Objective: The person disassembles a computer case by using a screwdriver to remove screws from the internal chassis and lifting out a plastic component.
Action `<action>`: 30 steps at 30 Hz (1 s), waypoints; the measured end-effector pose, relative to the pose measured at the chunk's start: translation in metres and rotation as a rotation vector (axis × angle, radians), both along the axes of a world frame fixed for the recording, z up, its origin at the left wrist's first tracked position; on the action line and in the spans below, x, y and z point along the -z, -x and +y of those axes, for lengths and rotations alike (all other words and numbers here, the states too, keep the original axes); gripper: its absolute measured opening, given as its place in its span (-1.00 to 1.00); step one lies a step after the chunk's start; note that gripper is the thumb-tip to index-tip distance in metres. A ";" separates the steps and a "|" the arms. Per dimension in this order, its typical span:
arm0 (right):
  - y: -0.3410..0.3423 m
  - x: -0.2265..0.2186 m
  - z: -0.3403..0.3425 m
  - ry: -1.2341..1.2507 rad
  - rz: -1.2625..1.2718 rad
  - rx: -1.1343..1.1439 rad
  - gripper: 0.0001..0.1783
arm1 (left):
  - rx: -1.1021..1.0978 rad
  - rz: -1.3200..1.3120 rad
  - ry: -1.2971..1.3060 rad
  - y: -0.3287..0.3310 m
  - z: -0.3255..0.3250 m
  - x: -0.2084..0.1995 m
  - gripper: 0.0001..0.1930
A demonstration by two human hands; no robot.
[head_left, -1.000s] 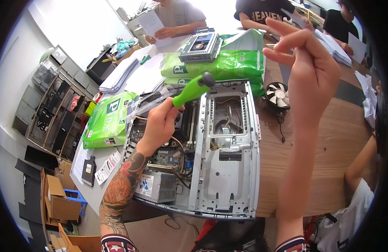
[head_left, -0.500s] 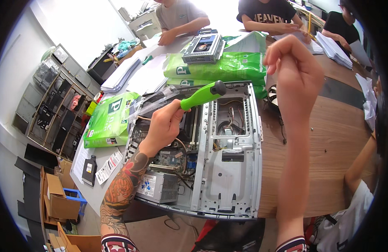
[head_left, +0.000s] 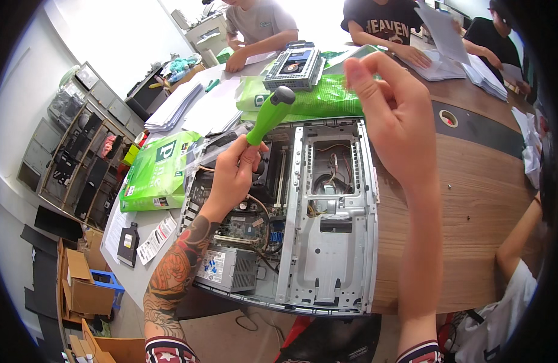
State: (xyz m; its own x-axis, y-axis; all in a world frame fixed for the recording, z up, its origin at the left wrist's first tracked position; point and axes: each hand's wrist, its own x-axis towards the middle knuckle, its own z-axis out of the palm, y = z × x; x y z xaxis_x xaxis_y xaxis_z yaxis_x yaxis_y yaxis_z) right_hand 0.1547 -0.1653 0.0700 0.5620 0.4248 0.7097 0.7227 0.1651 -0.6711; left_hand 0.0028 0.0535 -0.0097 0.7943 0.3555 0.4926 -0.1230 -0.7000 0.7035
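Two hands above open computer case (head_left: 303,224), frame centre: left hand (head_left: 233,175) grip pinching green screwdriver (head_left: 268,115); right hand (head_left: 394,115) fingers spread, empty.

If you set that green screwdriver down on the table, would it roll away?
Probably a little. The green screwdriver has a rounded handle, so it could roll, though its flared end should curve its path. It looks stiff and light, since the left hand holds it with just its fingers.

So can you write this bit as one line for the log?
left hand: grips green screwdriver | right hand: raised, fingers pinched, contents unclear | open computer case: flat on wooden table
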 end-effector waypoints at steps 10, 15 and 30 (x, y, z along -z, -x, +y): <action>-0.001 0.009 -0.007 -0.319 0.031 -0.112 -0.74 | 0.033 0.009 0.029 0.002 0.000 -0.001 -0.78; 0.000 0.004 0.008 -0.277 -0.101 -0.030 -0.63 | 0.032 -0.011 0.064 0.000 0.001 0.000 -0.79; 0.014 0.014 0.008 -0.336 0.097 0.062 -0.63 | 0.087 -0.009 -0.001 -0.001 -0.002 0.002 -0.80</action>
